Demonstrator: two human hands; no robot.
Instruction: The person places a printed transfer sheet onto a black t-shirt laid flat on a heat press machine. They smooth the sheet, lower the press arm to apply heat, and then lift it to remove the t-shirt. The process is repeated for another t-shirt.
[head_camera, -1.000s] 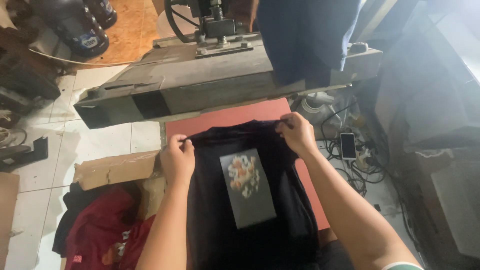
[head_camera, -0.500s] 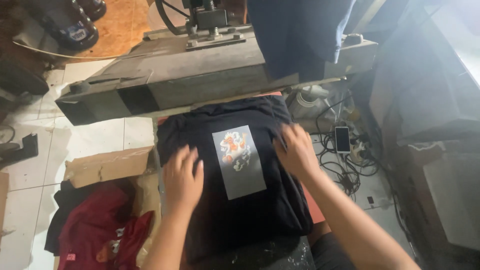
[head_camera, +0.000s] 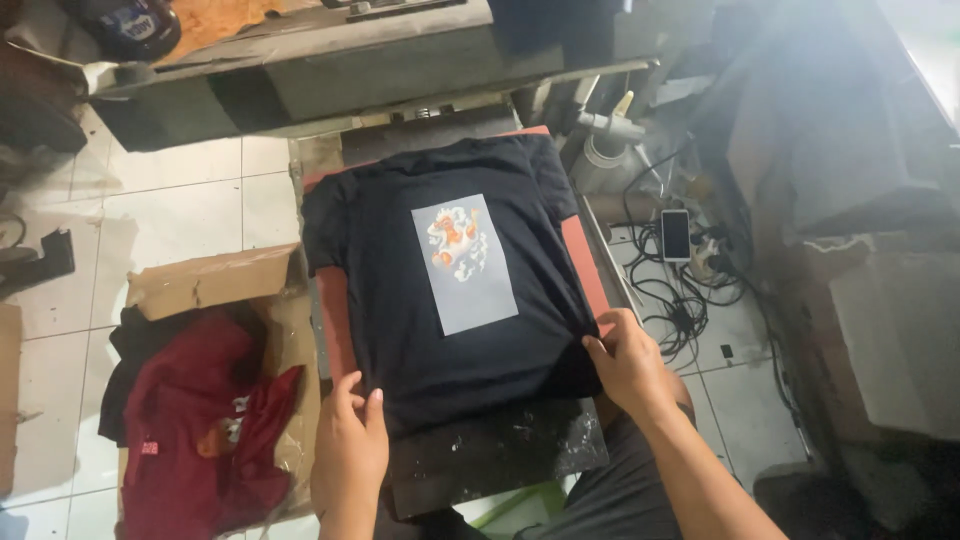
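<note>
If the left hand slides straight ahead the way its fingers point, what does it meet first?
The left hand already rests at the near hem of the black T-shirt; going on it would cross bare black fabric, probably passing left of the grey transfer sheet.

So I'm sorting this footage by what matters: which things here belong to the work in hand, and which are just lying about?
In the work:
black shirt with a grey transfer sheet on it
red press pad beneath
left hand and right hand at the shirt's near edge

Lying about:
phone
tangled cables
cardboard box
red clothes
</note>
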